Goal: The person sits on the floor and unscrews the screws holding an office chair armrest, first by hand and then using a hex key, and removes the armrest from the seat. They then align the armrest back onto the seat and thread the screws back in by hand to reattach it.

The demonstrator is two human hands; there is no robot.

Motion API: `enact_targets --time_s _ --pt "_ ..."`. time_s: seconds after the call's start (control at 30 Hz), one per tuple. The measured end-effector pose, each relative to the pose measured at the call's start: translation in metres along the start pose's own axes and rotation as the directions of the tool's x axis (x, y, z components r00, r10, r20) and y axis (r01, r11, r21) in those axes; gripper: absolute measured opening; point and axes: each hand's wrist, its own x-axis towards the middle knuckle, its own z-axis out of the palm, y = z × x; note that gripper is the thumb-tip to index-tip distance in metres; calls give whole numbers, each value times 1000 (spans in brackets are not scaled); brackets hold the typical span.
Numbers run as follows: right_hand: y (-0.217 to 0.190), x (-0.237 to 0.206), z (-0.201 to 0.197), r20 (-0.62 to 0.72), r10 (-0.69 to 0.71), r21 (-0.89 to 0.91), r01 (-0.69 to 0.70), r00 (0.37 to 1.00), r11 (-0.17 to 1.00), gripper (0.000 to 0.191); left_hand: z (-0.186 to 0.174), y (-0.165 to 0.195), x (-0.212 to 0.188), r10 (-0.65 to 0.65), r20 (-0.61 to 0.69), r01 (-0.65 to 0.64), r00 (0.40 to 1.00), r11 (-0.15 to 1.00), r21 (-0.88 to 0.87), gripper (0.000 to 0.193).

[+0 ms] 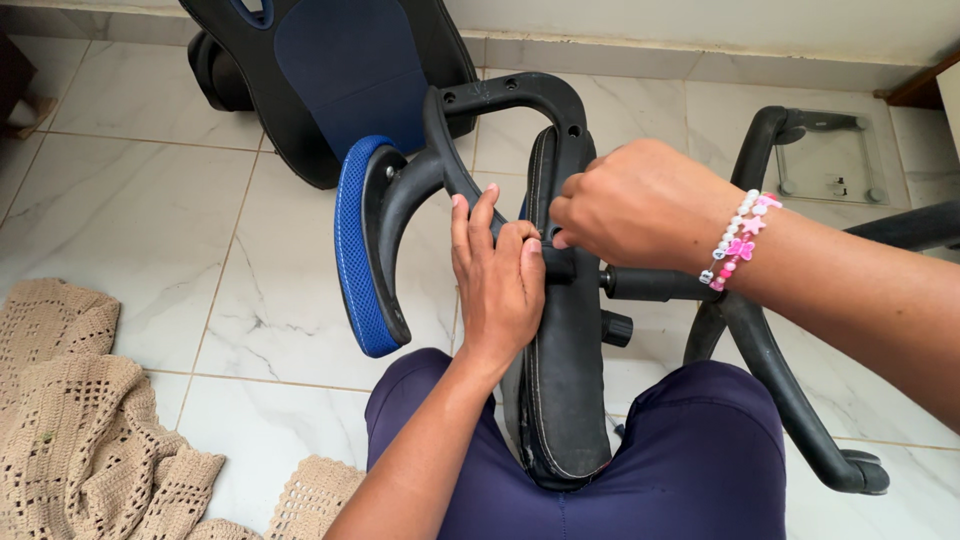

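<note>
Seat: the black office-chair seat [560, 380] stands on edge between the person's knees, its lower rim wedged against the purple trousers [690, 470].
Armrest: a black curved armrest bracket [455, 165] arches from the seat's top edge to a blue mesh pad [352, 250] on the left.
Open room: white marble floor tiles [140, 200] lie bare to the left of the pad; the beige crocheted cloth [70, 420] fills the lower left corner.
Crowded side: the chair's black star base [770, 350] and its gas column [655, 283] stick out to the right, just beside the right forearm.
Behind: a blue and black backrest [340, 70] lies on the floor; a glass bathroom scale [830, 160] sits near the far wall.
Containers: 0 in view.
Left hand [497, 285]: fingers together, wrapped over the bracket where it meets the seat edge.
Right hand [640, 205]: curled into a closed fist against the seat's upper edge, fingertips tucked in; what they pinch cannot be told.
Wrist: 2 beaded bracelets [738, 243], white and pink.
</note>
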Motion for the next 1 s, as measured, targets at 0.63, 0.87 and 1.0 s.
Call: enact_targets --time_s 0.63,0.87,1.0 --pt "6 -7 14 -234 -63 -39 55 970 998 36 0 2 1 -1 -5 1 1000 1000 12 17" --pt "25 -8 13 -113 1 136 14 994 991 32 0 1 2 7 0 -7 1000 1000 7 18" --pt "7 -4 18 54 293 229 -298 955 927 45 0 0 2 14 -2 -14 1000 1000 12 19"
